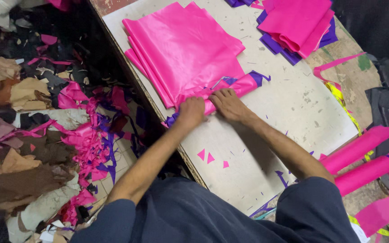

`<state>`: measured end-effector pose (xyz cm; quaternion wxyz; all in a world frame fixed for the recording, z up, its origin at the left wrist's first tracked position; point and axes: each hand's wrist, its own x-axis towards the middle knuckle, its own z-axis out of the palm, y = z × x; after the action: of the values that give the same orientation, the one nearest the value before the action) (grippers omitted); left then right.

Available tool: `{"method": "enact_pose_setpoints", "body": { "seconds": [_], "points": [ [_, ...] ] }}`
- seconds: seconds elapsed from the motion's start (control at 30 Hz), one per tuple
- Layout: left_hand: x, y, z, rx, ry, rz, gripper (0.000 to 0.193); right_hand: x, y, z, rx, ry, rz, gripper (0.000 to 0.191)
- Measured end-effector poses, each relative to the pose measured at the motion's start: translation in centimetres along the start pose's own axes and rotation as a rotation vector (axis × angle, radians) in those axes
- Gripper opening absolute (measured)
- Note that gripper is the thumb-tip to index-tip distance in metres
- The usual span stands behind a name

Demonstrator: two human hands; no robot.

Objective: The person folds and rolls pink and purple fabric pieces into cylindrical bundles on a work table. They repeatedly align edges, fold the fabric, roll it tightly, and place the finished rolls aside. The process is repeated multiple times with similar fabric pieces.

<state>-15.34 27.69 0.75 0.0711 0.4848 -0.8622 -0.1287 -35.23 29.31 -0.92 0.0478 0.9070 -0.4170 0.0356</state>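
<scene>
A stack of shiny pink fabric [185, 49] lies on a worn white table [293, 103]. Its near edge is rolled into a tight pink roll [244, 84] with purple fabric [260, 77] peeking from the end. My left hand [191, 112] presses down on the left part of the roll, fingers curled over it. My right hand [229, 103] lies beside it on the roll's middle, fingers spread along the fabric. Both forearms reach in from the bottom of the view.
Folded pink and purple fabric [296, 24] sits at the table's far right. Two finished pink rolls [361, 155] lie at the right with a yellow tape measure [343, 101]. Heaps of pink, purple, brown and black scraps [68, 135] cover the floor left.
</scene>
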Motion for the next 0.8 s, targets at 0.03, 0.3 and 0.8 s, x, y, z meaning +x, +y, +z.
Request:
{"method": "enact_pose_setpoints", "body": {
  "seconds": [0.03,0.3,0.8],
  "points": [
    [-1.4,1.8,0.3,0.29,0.252,0.005,0.052,0.8,1.0,-0.2,0.038,-0.062,-0.001,0.056],
    [1.6,-3.8,0.0,-0.176,-0.003,0.231,0.037,5.0,3.1,-1.9,0.283,-0.241,-0.041,0.06],
    [0.0,-4.6,2.1,0.26,0.437,0.22,0.039,7.7,3.3,0.9,0.159,-0.196,0.098,0.06]
  ]
}}
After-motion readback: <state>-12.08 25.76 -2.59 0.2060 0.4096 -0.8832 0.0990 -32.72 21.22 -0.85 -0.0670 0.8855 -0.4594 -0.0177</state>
